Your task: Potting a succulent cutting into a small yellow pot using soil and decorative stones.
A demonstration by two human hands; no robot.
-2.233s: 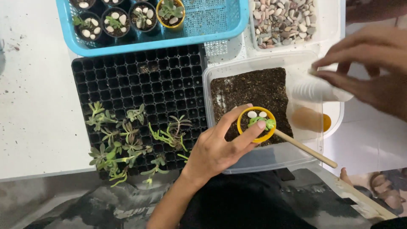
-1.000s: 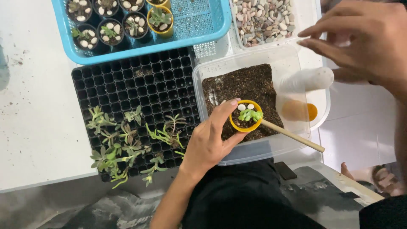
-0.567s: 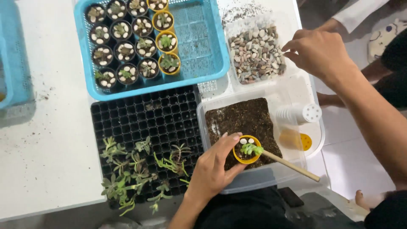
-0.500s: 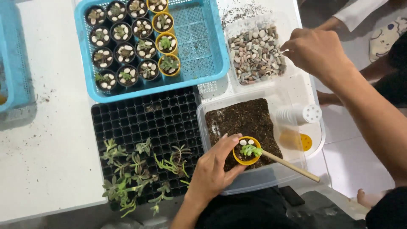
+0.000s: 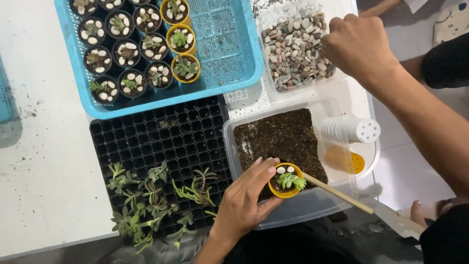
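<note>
Our left hand [image 5: 239, 208] grips the small yellow pot [image 5: 286, 180] w/ a green baby plant, over the soil box [image 5: 293, 142]. Our right hand [image 5: 359, 44] is curled in the pebble box [image 5: 295, 44], just above the soil box; can't tell what it holds.

I see a white table [image 5: 44, 161], speckled with soil crumbs. Directly on it: blue basket [image 5: 234, 54] far centre, black seedling tray [image 5: 161, 137] just near of it, both touching. Right of tray, clear tub of soil [image 5: 312, 203] at the near edge; clear tub of pebbles [image 5: 273, 12] far right. Another blue basket edge [image 5: 4, 102] at far left.
</note>
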